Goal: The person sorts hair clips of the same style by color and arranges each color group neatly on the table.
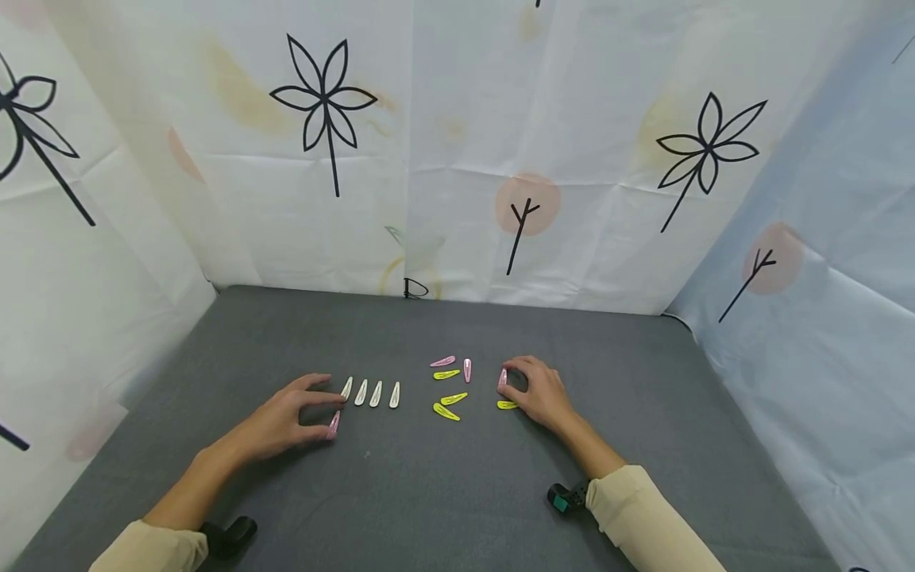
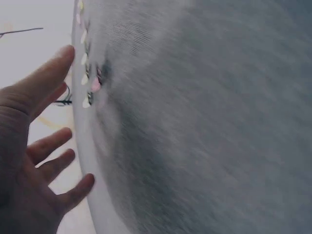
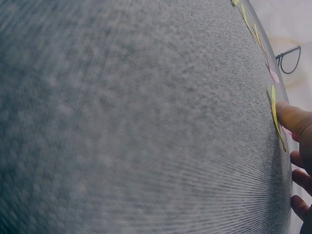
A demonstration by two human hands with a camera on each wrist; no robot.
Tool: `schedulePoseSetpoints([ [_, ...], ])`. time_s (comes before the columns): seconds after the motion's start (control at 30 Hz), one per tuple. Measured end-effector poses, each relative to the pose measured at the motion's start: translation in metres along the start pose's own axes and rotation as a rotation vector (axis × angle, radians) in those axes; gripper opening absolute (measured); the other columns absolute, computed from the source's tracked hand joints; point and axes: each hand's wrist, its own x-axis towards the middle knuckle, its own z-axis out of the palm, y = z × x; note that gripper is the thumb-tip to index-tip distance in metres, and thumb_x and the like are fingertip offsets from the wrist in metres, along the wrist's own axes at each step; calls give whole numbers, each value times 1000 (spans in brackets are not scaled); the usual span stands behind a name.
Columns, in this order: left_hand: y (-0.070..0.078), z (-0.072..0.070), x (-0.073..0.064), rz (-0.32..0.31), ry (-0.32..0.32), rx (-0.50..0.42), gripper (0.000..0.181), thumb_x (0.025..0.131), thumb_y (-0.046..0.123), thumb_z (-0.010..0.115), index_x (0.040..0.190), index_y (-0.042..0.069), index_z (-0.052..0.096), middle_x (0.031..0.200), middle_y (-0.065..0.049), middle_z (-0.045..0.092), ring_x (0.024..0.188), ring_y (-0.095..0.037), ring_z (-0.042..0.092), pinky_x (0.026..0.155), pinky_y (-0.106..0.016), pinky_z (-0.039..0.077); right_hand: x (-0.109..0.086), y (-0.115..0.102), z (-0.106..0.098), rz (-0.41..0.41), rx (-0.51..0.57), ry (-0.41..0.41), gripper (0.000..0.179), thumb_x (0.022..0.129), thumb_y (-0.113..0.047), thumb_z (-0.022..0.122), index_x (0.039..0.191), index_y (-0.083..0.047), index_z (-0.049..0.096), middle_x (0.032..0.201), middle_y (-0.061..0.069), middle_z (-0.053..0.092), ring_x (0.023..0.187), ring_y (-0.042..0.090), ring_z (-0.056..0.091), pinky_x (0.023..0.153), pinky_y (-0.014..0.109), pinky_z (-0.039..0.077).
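My left hand (image 1: 289,417) hovers low at the left, its thumb and fingers spread apart around a pink snap hair clip (image 1: 333,424). That clip lies on the table just below a row of several white hair clips (image 1: 376,394); in the left wrist view the thumb and fingers stand apart. Over on the right, my right hand (image 1: 541,393) pinches another pink hair clip (image 1: 503,377) between thumb and index finger. A yellow hair clip (image 1: 507,405) lies right beneath that thumb; it partly covers the pink one in the right wrist view.
Between the hands lie several yellow hair clips (image 1: 453,398) and two pink ones, one upright (image 1: 468,370), one slanted (image 1: 442,361). Grey cloth (image 1: 429,492) covers the table. Printed white curtains (image 1: 457,143) enclose its back and sides.
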Motion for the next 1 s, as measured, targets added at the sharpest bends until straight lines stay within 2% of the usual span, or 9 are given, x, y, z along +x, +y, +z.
schedulePoseSetpoints([
  [0.1,7,1,10,-16,50,15,47,82,30,82,124,11,71,143,-21,50,131,-43,46,98,-64,39,0,0,0,4,2,1,43,84,-28,81,121,-8,70,126,12,64,122,33,57,97,57,38],
  [0.23,16,5,31,-36,85,43,43,86,28,79,124,11,71,143,-20,50,131,-43,46,98,-65,39,-1,-1,0,9,7,1,43,84,-27,81,121,-8,70,126,12,64,121,33,57,98,58,38],
  [0.5,28,25,78,-33,25,71,38,90,28,75,123,8,71,142,-23,51,131,-44,47,98,-64,40,0,-2,-1,12,3,-1,43,84,-27,81,121,-8,70,126,13,64,122,33,57,98,58,38],
  [0.63,32,34,99,-58,-16,81,39,90,30,75,122,8,71,141,-22,52,131,-42,47,100,-62,40,0,-2,-1,12,4,-4,43,85,-27,80,121,-8,70,126,13,64,122,33,57,99,57,38],
  [0.77,36,43,116,-77,-48,77,39,90,30,75,122,8,72,138,-20,54,129,-39,49,102,-58,40,1,-2,-1,17,2,-8,43,85,-27,80,121,-8,70,126,13,64,122,33,57,100,57,37],
  [0.9,38,52,131,-104,-43,76,35,90,27,76,119,8,73,134,-18,58,127,-36,52,102,-55,41,1,-1,-1,21,-3,-6,43,85,-28,80,121,-8,70,127,13,64,122,33,56,99,57,38],
  [1.0,41,59,140,-132,-45,112,34,90,29,76,118,10,74,133,-16,59,127,-35,53,101,-57,41,0,-1,0,21,-3,-4,43,85,-28,80,121,-9,70,126,12,64,122,32,56,99,56,38],
])
